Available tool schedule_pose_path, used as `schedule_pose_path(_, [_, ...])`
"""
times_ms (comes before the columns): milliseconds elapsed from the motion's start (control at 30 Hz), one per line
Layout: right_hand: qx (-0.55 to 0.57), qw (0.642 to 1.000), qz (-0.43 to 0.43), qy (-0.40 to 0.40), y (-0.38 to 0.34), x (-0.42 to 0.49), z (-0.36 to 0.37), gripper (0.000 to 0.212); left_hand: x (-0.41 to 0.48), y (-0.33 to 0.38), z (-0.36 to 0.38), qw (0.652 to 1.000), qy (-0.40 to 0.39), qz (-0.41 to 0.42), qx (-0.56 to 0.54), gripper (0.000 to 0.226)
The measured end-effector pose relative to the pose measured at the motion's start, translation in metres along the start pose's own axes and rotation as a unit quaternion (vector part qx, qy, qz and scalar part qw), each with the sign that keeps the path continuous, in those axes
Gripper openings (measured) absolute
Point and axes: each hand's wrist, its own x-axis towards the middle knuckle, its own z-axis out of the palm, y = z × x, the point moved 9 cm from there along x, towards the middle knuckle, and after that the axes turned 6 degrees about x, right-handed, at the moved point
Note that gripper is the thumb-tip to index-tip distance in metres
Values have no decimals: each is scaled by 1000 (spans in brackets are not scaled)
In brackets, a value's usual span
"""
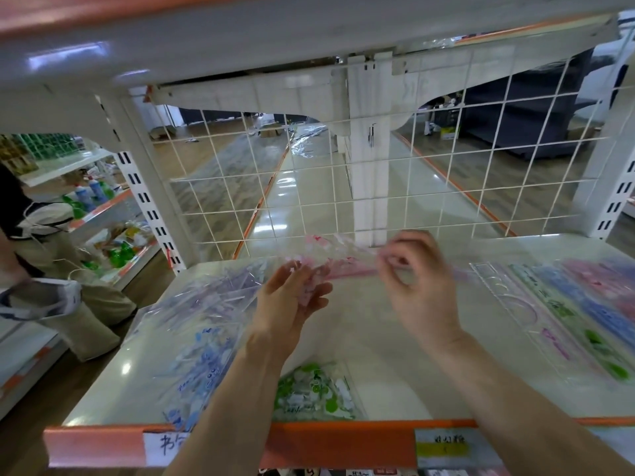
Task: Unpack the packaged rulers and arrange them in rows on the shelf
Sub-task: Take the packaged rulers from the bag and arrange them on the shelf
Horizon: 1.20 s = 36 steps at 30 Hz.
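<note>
We face a glossy white shelf with an orange front lip, a wire grid behind, another board close overhead and a person in the aisle at left. Open white surface shows between the heap of wrapped rulers at left, a green packet at the lip and the laid row of rulers at right. Above it, near the grid, we hold the packaged pink ruler lengthwise left to right, left hand curled round one end, right hand pinching the other.
</note>
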Motion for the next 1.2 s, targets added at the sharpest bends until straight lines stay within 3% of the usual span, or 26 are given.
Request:
schedule_pose_path(67, [-105, 985, -109, -80, -25, -7, 25, 9, -2, 1, 9, 999, -34, 3, -9, 12])
schedule_pose_path(133, [-152, 966, -147, -147, -39, -16, 47, 9, -5, 3, 16, 997, -78, 6, -22, 20])
schedule_pose_path(333, [-157, 947, -90, -264, -33, -30, 63, 33, -8, -2, 22, 993, -119, -18, -9, 30])
schedule_pose_path(400, [-147, 948, -80, -269, -35, -31, 65, 36, -9, -1, 25, 992, -123, -12, -2, 23])
schedule_pose_path(500, [-113, 970, -65, -203, -31, -24, 55, 22, -9, 0, 22, 994, -106, -3, 6, 15])
schedule_pose_path(633, [-137, 981, -12, -136, -4, -15, 35, 34, -6, -2, 15, 997, -69, -11, 45, 13])
schedule_pose_path(900, [-145, 979, 25, -139, 10, -14, 28, 27, -6, -3, 14, 998, -61, -19, 18, 14])
schedule_pose_path(1100, [-205, 940, 75, -262, 17, -11, 47, 22, -1, -1, 2, 1000, -16, -16, -14, 13])
schedule_pose_path(1200, [-200, 933, 94, -282, 24, 5, 51, 23, 2, 0, -9, 999, 22, -1, -46, 17])
